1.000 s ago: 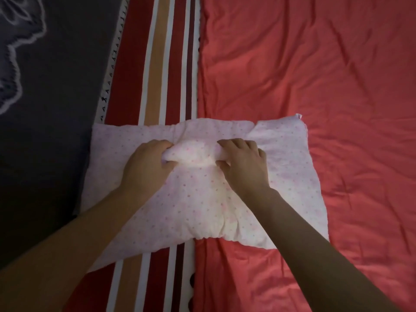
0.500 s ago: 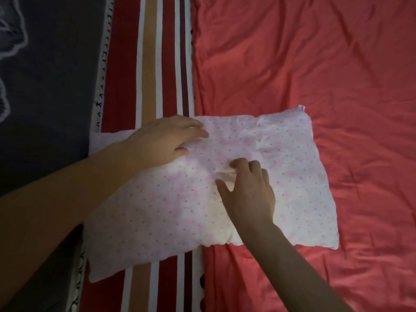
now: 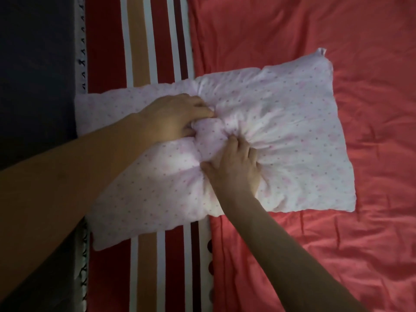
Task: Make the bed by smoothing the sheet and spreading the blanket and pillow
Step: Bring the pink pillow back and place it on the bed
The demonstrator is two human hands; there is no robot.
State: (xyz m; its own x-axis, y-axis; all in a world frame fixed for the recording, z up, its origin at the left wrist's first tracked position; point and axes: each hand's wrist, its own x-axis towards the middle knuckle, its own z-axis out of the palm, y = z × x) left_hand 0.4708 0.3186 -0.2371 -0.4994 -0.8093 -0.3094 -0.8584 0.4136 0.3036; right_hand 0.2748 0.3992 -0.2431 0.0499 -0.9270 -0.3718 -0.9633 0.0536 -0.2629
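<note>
The pillow lies across the striped sheet and the red blanket. The left hand grips a bunched fold near the pillow's middle with curled fingers. Just beside it, the right hand digs curled fingers into the fabric.

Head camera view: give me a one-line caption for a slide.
Left hand and right hand grip bunched fabric at the middle of a dotted pillow lying across striped cloth and red cloth.
</note>
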